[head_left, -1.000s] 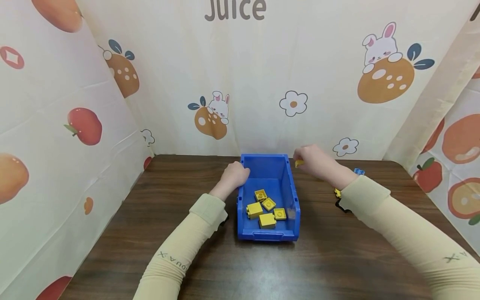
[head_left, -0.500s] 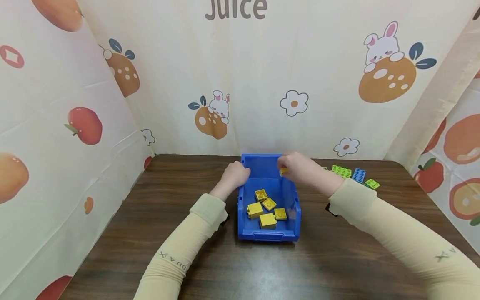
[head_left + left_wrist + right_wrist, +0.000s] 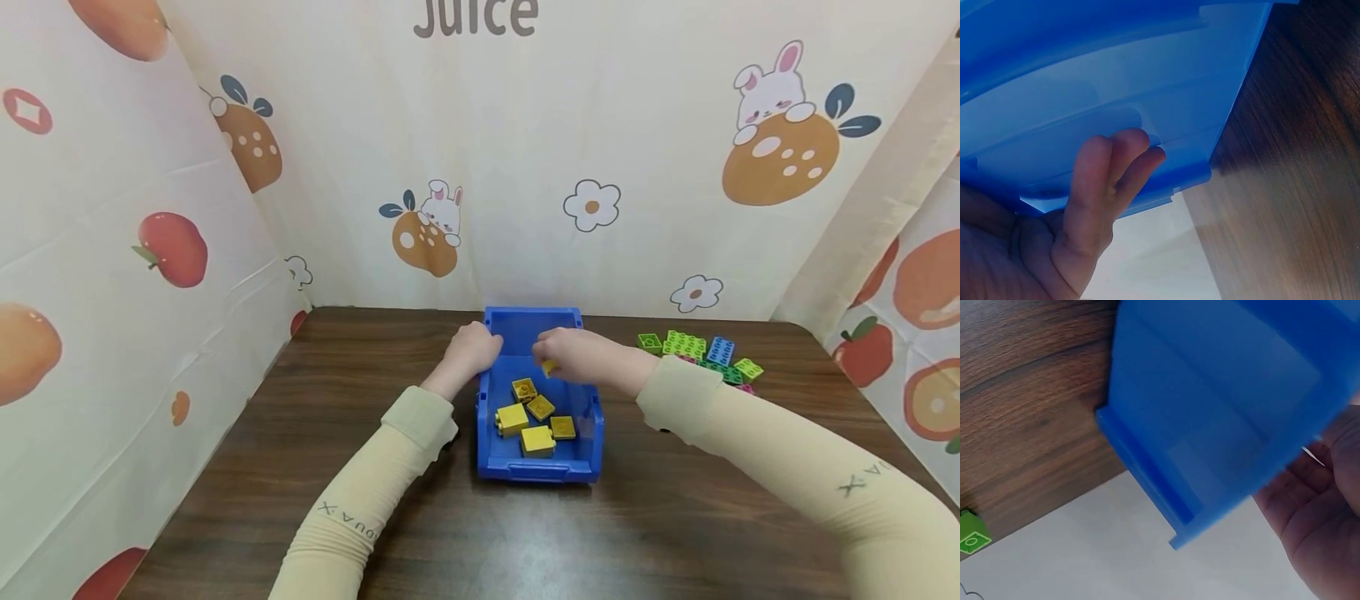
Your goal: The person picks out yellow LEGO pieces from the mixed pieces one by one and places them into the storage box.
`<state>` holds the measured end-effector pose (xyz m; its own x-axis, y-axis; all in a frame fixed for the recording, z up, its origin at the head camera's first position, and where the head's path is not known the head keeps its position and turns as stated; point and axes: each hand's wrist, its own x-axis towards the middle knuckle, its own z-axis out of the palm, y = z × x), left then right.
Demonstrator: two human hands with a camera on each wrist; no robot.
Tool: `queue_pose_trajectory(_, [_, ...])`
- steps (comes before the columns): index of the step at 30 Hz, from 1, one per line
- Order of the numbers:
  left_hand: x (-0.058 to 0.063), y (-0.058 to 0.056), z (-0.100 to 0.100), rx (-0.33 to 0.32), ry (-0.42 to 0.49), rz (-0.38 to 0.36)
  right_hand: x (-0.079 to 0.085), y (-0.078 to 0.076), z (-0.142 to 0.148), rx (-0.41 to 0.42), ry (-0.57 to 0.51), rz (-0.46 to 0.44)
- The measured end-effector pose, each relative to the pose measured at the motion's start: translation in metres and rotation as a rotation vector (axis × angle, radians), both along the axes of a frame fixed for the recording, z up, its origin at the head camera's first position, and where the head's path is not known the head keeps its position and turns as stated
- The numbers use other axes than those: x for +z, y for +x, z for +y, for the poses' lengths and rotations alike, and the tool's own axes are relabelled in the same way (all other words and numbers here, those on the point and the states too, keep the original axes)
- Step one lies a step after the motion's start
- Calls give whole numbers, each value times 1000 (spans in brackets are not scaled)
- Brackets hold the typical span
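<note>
A blue plastic bin (image 3: 537, 472) stands on the dark wooden table, with several yellow building bricks (image 3: 537, 442) lying loose in its front half. At the bin's left wall, my left hand (image 3: 470, 347) grips the rim; in the left wrist view its fingers (image 3: 1088, 194) lie along the outside of the wall. My right hand (image 3: 577, 354) reaches over the right wall and pinches a small yellow building brick (image 3: 549, 367) above the bin's inside. From the right wrist, the bin wall hides the fingertips and that brick; only part of the palm (image 3: 1329, 531) shows.
To the right, near the table's back edge, lies a group of building bricks: light green (image 3: 684, 343), blue (image 3: 721, 350), dark green and pink. The forearm partly covers them. A patterned curtain (image 3: 517, 250) hangs behind the table and along both sides.
My right hand has moved left and down from beside the bin to over its inside, carrying the yellow brick. The bricks at the back right have come into sight. My left hand stays put.
</note>
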<state>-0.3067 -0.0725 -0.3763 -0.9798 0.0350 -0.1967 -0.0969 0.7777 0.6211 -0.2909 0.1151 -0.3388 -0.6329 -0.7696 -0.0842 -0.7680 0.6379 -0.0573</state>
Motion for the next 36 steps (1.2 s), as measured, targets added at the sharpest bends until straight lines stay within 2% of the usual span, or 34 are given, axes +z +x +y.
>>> queue_pose_trajectory(7, [2,2,0,-7,-4,9,-9,-3,-5,19,127,-46])
queue_pose_trajectory(16, [3,0,3,-5,-3,23,-17,-10,-9,117,280,-12])
queue_pose_trajectory(25, [2,0,2,-6,-9,13,-24,-16,-16,30,388,-63])
queue_pose_trajectory(36, [2,-1,1,-4,-10,-2,-31,-21,-25,25,441,-62])
